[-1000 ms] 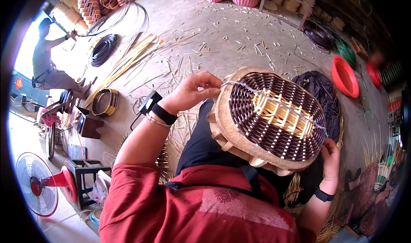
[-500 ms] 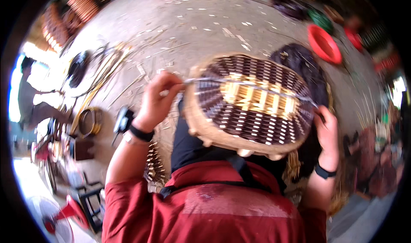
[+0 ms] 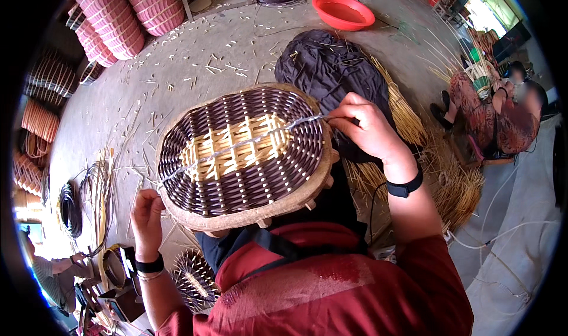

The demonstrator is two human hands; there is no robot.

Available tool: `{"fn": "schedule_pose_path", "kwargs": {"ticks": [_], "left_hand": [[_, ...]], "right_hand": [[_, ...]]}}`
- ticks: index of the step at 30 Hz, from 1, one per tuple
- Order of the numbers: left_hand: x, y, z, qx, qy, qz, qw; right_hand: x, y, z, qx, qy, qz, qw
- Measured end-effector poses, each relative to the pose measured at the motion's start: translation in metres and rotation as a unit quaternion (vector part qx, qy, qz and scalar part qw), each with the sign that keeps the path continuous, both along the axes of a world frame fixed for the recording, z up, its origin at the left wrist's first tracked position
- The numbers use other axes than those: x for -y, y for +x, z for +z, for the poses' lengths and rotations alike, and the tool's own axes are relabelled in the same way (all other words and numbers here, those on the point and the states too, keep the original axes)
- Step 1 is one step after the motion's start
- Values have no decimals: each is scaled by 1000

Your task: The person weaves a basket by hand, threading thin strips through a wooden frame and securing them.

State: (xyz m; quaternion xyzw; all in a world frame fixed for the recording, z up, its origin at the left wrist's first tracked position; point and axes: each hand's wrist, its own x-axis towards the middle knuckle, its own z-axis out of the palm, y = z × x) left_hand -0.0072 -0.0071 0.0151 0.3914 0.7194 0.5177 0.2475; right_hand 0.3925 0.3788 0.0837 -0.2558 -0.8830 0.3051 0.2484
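Left hand (image 3: 146, 213) curled, right hand (image 3: 365, 126) fingers pinched.

One head-worn fisheye looks steeply down, close over the lap.

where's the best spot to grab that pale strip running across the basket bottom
Probably at its free ends, past the rim, where the strip leaves the weave. Over the basket base it lies flat against the ribs, leaving little to pinch. The right hand pinches the far-right end from the side; the left hand is at the lower-left rim, near the other end.
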Motion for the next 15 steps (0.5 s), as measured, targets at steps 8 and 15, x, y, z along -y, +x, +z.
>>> {"fn": "schedule_pose_path", "kwargs": {"ticks": [8,15], "left_hand": [[-9,13,-14,126,10,-9,992],[1,23,-20,102,-26,92,990]], "right_hand": [[-13,-12,-52,-16,-270,0,963],[-7,-15,-89,-166,-309,16,936]]}}
